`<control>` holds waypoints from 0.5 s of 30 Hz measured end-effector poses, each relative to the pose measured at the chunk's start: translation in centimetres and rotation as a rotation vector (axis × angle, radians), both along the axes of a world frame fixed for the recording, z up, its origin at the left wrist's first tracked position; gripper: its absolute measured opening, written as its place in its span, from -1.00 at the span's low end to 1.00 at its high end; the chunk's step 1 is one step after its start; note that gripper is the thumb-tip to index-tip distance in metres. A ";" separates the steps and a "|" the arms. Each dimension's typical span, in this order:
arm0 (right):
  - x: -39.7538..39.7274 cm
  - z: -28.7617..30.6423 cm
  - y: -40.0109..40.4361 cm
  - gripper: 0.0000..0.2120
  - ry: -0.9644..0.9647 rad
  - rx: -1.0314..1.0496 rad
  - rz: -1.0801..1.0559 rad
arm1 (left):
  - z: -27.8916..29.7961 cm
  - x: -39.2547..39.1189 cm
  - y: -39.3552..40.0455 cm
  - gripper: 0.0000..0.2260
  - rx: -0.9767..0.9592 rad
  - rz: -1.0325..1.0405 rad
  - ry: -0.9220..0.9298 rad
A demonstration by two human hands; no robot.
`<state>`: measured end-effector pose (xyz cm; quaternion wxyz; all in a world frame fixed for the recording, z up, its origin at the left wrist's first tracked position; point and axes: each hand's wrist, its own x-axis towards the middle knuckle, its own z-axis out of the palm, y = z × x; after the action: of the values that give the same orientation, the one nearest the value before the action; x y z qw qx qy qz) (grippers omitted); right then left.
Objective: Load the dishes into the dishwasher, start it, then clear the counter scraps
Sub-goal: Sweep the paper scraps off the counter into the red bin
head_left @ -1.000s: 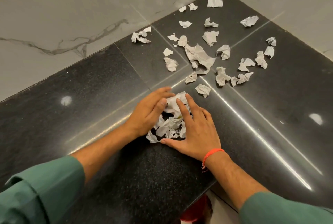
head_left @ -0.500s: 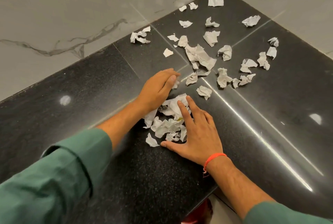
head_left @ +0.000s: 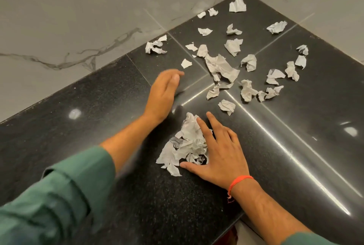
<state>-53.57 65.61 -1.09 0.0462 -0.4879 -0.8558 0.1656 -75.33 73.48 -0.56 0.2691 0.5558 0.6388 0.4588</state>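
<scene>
A person's two hands are working over a black polished counter [head_left: 59,126] that is meeting grey marble wall panels [head_left: 78,18] in a corner. The gathered pile of crumpled paper scraps [head_left: 187,144] is lying near the counter's front edge and is serving here as the landmark. The right hand [head_left: 220,154] is resting flat against the pile's right side, fingers straight and spread, thumb stretched along the pile's near edge, two fingertips lying on the paper; it is gripping nothing. An orange thread bracelet [head_left: 239,180] is circling that wrist. The left hand [head_left: 163,91] is reaching beyond the pile toward the wall, edge-on to the counter, fingers extended and close together, holding nothing; it is slightly blurred. Green sleeves [head_left: 59,195] are covering both forearms. The loose scraps [head_left: 220,67] are lying scattered behind and to the right of the pile, well apart from it, spreading toward the counter's far corner.
</scene>
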 end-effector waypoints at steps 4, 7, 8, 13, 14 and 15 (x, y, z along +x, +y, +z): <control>-0.2 -0.1 0.1 0.09 0.007 -0.001 0.003 | 0.0 -3.8 7.3 -0.67 0.005 0.133 0.215; -0.1 0.1 0.1 0.09 0.007 -0.016 0.007 | -0.3 -6.4 11.0 -0.58 -0.095 0.195 0.396; -0.1 0.1 0.1 0.09 0.005 -0.020 0.008 | -0.5 -7.1 12.0 -0.55 -0.144 0.181 0.437; 0.1 -0.1 0.2 0.09 0.028 -0.011 -0.006 | -0.8 -9.7 15.9 -0.42 -0.294 -0.024 0.620; 0.1 -0.2 0.2 0.09 0.029 -0.013 -0.009 | -0.8 -9.7 16.3 -0.43 -0.300 -0.070 0.654; 0.1 -0.3 0.2 0.10 0.031 -0.013 -0.012 | -0.9 -9.4 16.4 -0.48 -0.284 -0.108 0.676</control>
<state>-53.45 65.82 -1.39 0.0572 -0.4908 -0.8509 0.1782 -84.69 89.87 -1.49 0.1408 0.6661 0.7187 0.1413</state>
